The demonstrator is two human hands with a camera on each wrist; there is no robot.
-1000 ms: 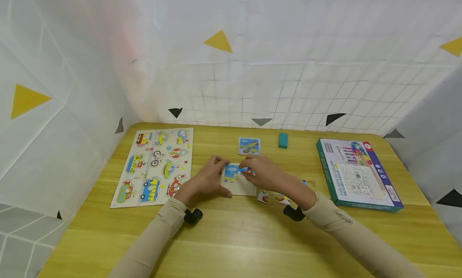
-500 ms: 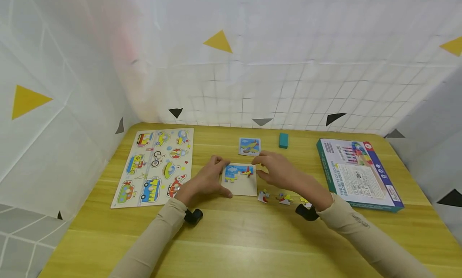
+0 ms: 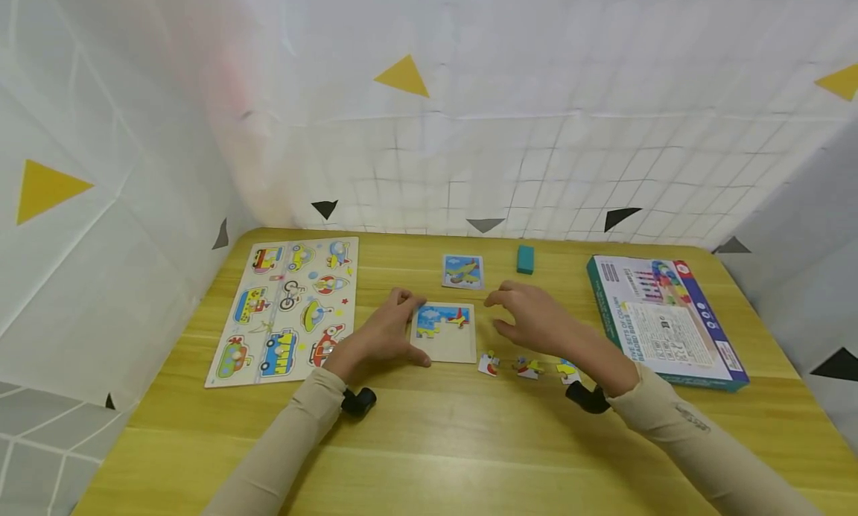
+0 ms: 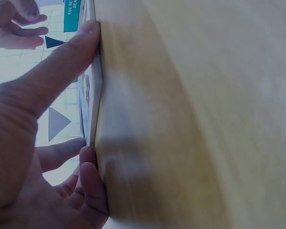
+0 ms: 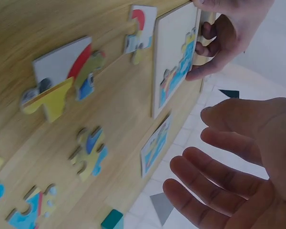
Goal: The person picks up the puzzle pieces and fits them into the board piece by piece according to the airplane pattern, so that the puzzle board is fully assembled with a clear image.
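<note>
In the head view, my left hand [image 3: 383, 330] holds a small square wooden puzzle tray [image 3: 450, 350] at its left side, thumb at the near corner and fingers at the far corner. Blue sky pieces and a red-and-yellow plane tail fill the tray's upper part; bare wood shows below. My right hand [image 3: 538, 319] hovers right of the tray with relaxed fingers and nothing in them. Loose jigsaw pieces lie below it, including a red-and-white one [image 3: 488, 364] and a yellow one [image 3: 528, 368]. The right wrist view shows several, among them a blue-and-yellow piece [image 5: 89, 152].
A small airplane picture card [image 3: 462, 272] lies behind the tray, with a teal block [image 3: 526, 260] to its right. At left is a large vehicle peg puzzle [image 3: 304, 278]. A flat toy box [image 3: 670, 345] lies at right. White sheeting [image 3: 509, 158] rises behind the table.
My right hand has let go of the plane-tail piece, now lying in the tray's upper right, and moved right, away from the tray. My left hand has stayed put.
</note>
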